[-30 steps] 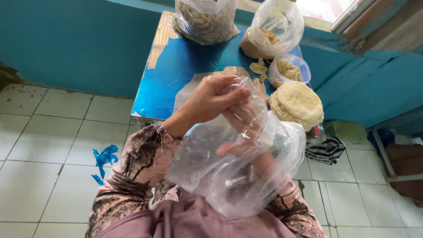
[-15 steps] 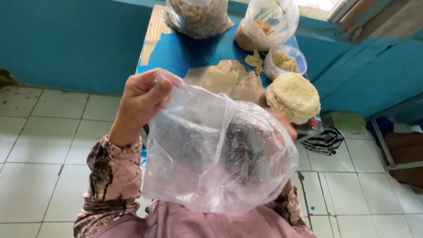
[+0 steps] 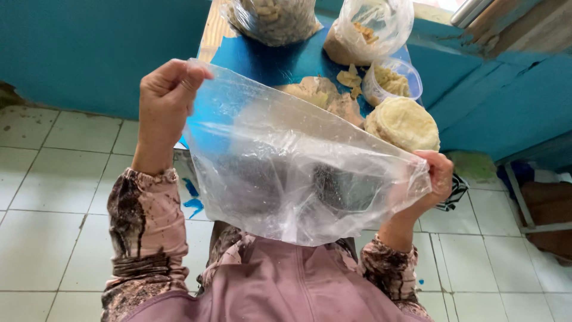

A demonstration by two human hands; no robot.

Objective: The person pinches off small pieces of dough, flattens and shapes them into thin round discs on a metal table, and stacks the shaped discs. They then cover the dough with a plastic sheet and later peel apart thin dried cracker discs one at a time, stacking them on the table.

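Note:
A clear plastic bag (image 3: 286,167) is stretched wide between both hands in front of my chest. My left hand (image 3: 165,101) pinches its upper left corner, raised high. At the bag's right edge, my right hand (image 3: 434,179) grips it lower down. The bag looks empty and hangs down to my lap. Behind it lies a blue table (image 3: 268,59) with a stack of round pale crackers (image 3: 403,123) close to my right hand.
On the table stand two filled plastic bags (image 3: 274,18) (image 3: 369,30), a small clear tub of crackers (image 3: 393,80) and loose pieces (image 3: 322,95). White floor tiles (image 3: 53,179) surround me. A teal wall (image 3: 89,48) rises at left, and a striped cloth (image 3: 456,191) lies at right.
The bag was bunched around my hands. Now my hands have drawn apart, left up and left, right out to the right, spreading the bag flat and wide.

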